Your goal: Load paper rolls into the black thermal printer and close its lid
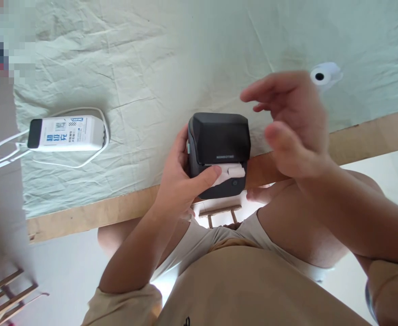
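Observation:
A black label printer (219,138) stands at the near edge of the cloth-covered table. My left hand (182,172) grips its left side, with the thumb pressing on a white paper strip (235,170) that comes out of the slot in the printer's front. Below the strip sits a round power button (234,183). To the right of the printer, my right hand (296,127) is raised in the air, slightly blurred. Its fingers and thumb are apart and hold nothing.
A white power strip (72,133) with cables lies on the left of the pale green cloth (151,68). Beyond my right hand is a small white roll (324,74) with a dark core. The wooden table edge (93,213) runs close to my legs.

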